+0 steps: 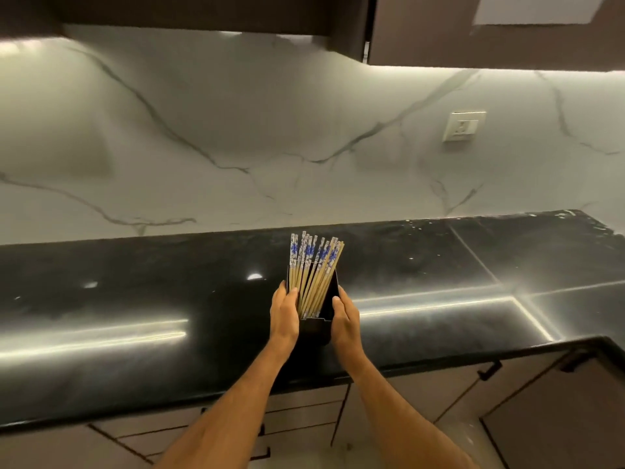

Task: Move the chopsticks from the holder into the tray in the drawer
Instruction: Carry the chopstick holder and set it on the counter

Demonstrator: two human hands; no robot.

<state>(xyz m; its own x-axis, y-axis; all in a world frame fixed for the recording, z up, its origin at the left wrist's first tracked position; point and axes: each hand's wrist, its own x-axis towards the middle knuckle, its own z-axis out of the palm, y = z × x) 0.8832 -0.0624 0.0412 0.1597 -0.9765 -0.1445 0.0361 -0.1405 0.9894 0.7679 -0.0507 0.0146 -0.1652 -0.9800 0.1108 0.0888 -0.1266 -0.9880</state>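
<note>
Your left hand (284,316) and right hand (345,319) clasped the black holder (316,328) between them on the worktop (135,292) | chopsticks (313,275) rose upright just beyond your fingertips, nearer your left hand | drawer unseen

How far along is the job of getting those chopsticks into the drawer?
Barely begun. Done: nothing yet; the blue-patterned wooden chopsticks all stand in the black box-shaped holder on the glossy black countertop. In hand: the left hand and right hand grip the holder's sides. Left: no open drawer or tray shows, and every chopstick must be moved.
</note>
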